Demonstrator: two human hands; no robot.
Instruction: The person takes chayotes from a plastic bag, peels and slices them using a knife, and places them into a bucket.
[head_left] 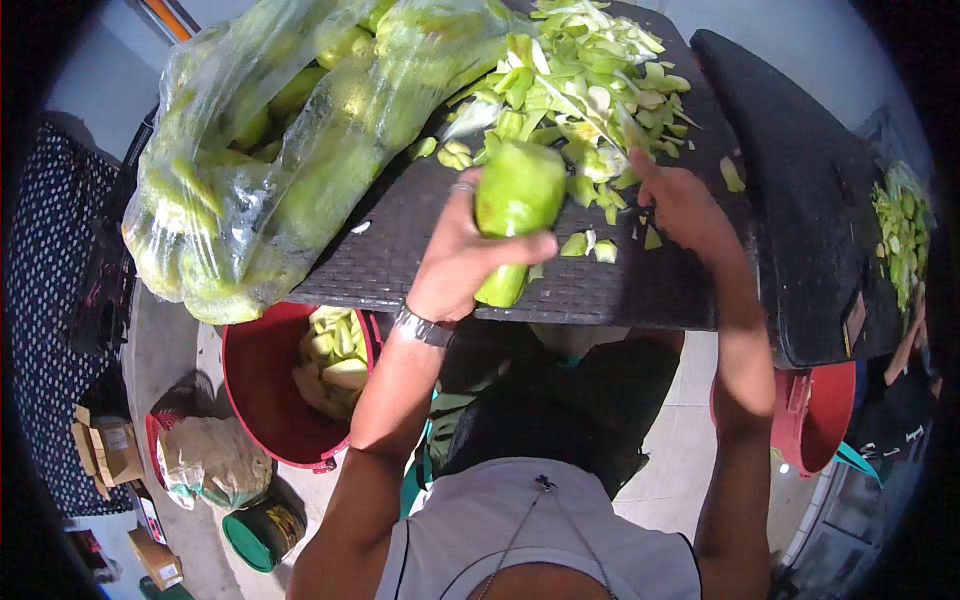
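My left hand (452, 262) is closed around a large, pale green, peeled fruit (518, 192), which stands roughly upright just above the table's near edge. I cannot make out its exact kind. To the right, my right hand (682, 205) is closed around a knife (592, 118), its thin blade pointing up and left over the heap of peelings (600, 70). The blade is apart from the fruit, and the handle is mostly hidden by my fingers. Loose green and white peel scraps lie around both hands on the dark woven-look table (400, 240).
A clear plastic bag (290, 170) full of green fruit fills the table's left side. Below it stands a red bucket (255, 390) with pale pieces inside. A second dark table (790, 190), another red bucket (830, 410) and another person's arm (905, 345) are at the right.
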